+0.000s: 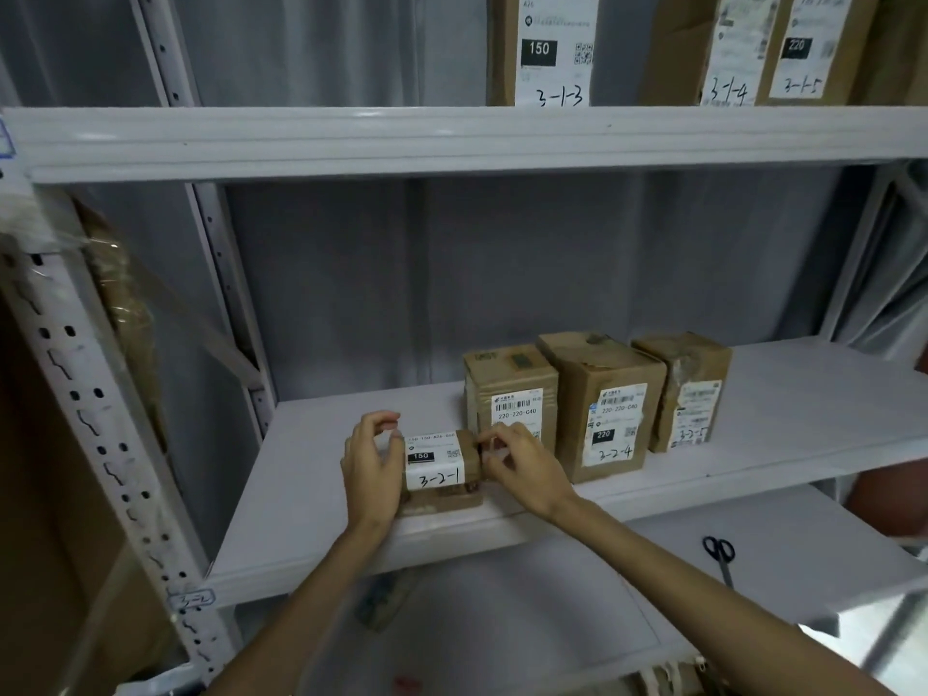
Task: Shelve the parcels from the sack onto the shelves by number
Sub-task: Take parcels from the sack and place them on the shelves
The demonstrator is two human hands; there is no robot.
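Observation:
A small brown parcel marked 3-2-1 (pixel 438 464) rests on the middle shelf (pixel 301 494) near its front edge. My left hand (pixel 374 467) grips its left end with curled fingers. My right hand (pixel 517 462) pinches its right end. To the right stand three taller brown parcels in a row: one partly hidden behind my right hand (pixel 512 389), one marked 3-2-4 (pixel 605 409), and a third with a handwritten number I cannot read clearly (pixel 688 389). The sack is not in view.
The top shelf (pixel 452 138) carries parcels marked 3-1-3 (pixel 547 47), 3-1-4 (pixel 703 47) and 3-1-5 (pixel 813 47). Black scissors (pixel 720 557) lie on the lower shelf (pixel 577 595). A perforated upright (pixel 115 444) and a large cardboard box (pixel 45 494) stand at the left.

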